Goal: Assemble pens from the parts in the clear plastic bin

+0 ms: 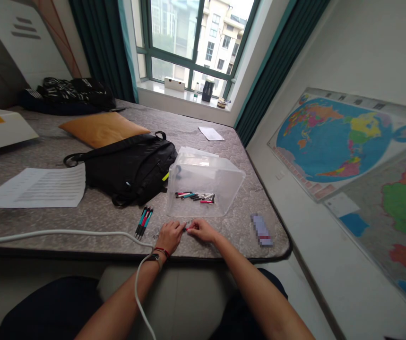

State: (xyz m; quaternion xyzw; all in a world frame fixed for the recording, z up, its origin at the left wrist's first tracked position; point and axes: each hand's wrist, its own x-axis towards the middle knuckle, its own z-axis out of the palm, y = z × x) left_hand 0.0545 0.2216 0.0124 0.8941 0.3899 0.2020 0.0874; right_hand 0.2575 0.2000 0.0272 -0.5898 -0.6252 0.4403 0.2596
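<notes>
My right hand is closed in a pinch on a small red pen part, low over the mattress's front edge. Close on its left is my left hand, fingers drawn together and fingertips near the same part; whatever they hold is hidden. A few whole pens, teal, red and black, lie side by side to the left of my hands. Just beyond my hands stands a clear plastic box. Several pens or pen pieces in red, teal, white and black show in it.
A white cable crosses the mattress and hangs over my left forearm. The black backpack, printed sheet and orange envelope lie left. A blurred-out object is at right, near the wall maps.
</notes>
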